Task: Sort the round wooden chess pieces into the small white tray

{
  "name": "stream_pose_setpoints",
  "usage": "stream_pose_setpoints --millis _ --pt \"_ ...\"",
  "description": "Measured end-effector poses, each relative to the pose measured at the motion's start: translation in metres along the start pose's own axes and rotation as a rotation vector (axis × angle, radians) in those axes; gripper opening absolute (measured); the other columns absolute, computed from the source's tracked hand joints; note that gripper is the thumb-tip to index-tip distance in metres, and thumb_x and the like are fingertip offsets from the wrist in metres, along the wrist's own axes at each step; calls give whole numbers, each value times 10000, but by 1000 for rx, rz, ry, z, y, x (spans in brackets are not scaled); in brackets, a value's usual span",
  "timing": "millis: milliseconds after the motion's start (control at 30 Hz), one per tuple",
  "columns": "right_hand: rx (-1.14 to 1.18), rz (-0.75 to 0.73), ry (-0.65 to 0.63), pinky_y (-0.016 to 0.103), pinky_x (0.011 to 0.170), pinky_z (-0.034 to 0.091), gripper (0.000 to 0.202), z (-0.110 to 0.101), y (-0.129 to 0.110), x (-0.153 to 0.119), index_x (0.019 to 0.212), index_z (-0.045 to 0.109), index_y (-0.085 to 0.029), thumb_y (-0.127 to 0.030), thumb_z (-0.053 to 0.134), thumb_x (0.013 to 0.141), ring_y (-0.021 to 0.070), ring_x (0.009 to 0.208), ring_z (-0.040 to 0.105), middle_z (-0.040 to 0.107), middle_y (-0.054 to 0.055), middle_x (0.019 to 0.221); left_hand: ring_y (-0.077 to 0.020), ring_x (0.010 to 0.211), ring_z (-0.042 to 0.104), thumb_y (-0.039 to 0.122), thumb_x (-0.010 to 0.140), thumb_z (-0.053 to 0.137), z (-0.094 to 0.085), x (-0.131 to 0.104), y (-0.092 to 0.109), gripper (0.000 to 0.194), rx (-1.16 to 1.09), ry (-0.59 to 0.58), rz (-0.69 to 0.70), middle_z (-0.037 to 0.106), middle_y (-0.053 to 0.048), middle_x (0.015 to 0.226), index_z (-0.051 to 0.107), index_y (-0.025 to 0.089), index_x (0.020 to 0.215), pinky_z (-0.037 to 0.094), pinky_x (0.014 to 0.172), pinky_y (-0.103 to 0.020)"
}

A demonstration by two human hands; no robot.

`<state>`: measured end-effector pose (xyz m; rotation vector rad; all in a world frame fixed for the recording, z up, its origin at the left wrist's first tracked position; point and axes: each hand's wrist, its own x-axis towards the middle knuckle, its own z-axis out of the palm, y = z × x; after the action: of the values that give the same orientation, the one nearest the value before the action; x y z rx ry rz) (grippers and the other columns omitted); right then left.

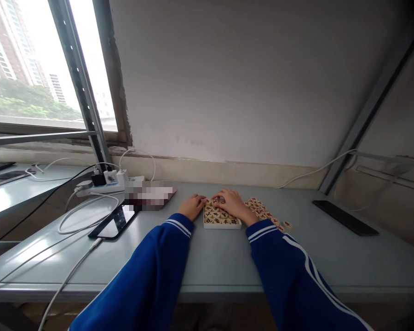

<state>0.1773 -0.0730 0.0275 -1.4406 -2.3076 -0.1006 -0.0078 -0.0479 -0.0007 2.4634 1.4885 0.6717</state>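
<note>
A white box (222, 225) stands on the grey table, holding rows of round wooden pieces with black characters (216, 214). My left hand (192, 206) rests at the box's left side, its fingertips touching the back left corner. Over the back part of the box is my right hand (232, 203), its fingers bent down in a pinch on a piece near the back row; the hand hides part of the box. To the right of the box, partly behind my right wrist, lie several loose round pieces with red characters (262, 209).
On the left lie a tablet (115, 221) with a cable, a power strip (105, 187) with chargers, and a partly blurred flat item (158, 195). A long black object (345, 218) lies at the right. Metal posts rise at both sides; a wall stands behind.
</note>
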Motion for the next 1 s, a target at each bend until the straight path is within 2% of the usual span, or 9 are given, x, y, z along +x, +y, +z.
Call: stream_pose_setpoints --millis 133,233,333,400,700,767,833,933,1000 --pt "-65 114 43 324 830 316 319 -5 16 -4 1064 565 -275 -418 380 847 187 963 513 601 39 1050 -195 931 554 475 864 250 0 0 0 457 11 -2 -3 554 -50 1090 527 229 1132 412 813 -283" --pt "-274 351 101 384 857 286 298 -6 40 -12 1024 595 -213 -281 359 856 236 1028 474 595 94 1056 -195 923 556 481 860 259 1 1 -1 462 17 -7 9 557 -53 1085 525 224 1136 415 810 -285" --pt "-358 596 18 414 816 316 290 -4 61 -21 943 632 -142 -236 384 825 292 1034 458 584 155 1034 -191 937 547 470 860 272 1 1 -1 451 10 0 20 563 -58 1081 531 209 1121 410 816 -281" --pt "-331 652 -23 379 773 351 302 -3 69 -25 925 636 -122 -221 369 827 283 1006 483 580 172 1021 -189 931 547 467 858 284 1 1 0 440 2 -3 8 576 -59 1053 535 205 1107 412 807 -280" --pt "-178 572 -18 240 690 390 199 -2 71 -18 887 632 -163 -250 520 747 170 854 569 630 90 933 -191 886 561 476 851 308 1 1 3 425 -19 -4 -26 611 -55 971 542 208 1084 429 760 -283" --pt "-133 564 28 233 678 393 202 -6 66 -15 899 626 -185 -272 524 747 161 846 569 639 61 919 -197 913 557 466 855 301 1 1 3 419 -30 -2 -30 611 -55 1001 548 211 1079 429 777 -291" --pt "-64 549 152 242 661 395 209 -13 56 -12 908 618 -209 -303 500 763 163 839 567 638 42 932 -199 966 543 423 873 272 0 2 2 406 -51 -1 -20 602 -51 1057 560 213 1068 419 813 -298" --pt "90 397 290 240 635 397 213 -22 38 -9 916 608 -230 -331 490 771 151 801 562 629 26 968 -200 1008 530 358 887 245 0 3 2 393 -64 -10 -31 595 -41 1096 574 223 1055 409 843 -309" --pt "162 247 210 227 609 396 215 -24 28 -9 926 607 -245 -342 509 762 137 765 560 630 12 961 -209 994 539 360 881 265 0 3 2 378 -53 -12 -56 603 -42 1084 576 231 1053 417 828 -320"
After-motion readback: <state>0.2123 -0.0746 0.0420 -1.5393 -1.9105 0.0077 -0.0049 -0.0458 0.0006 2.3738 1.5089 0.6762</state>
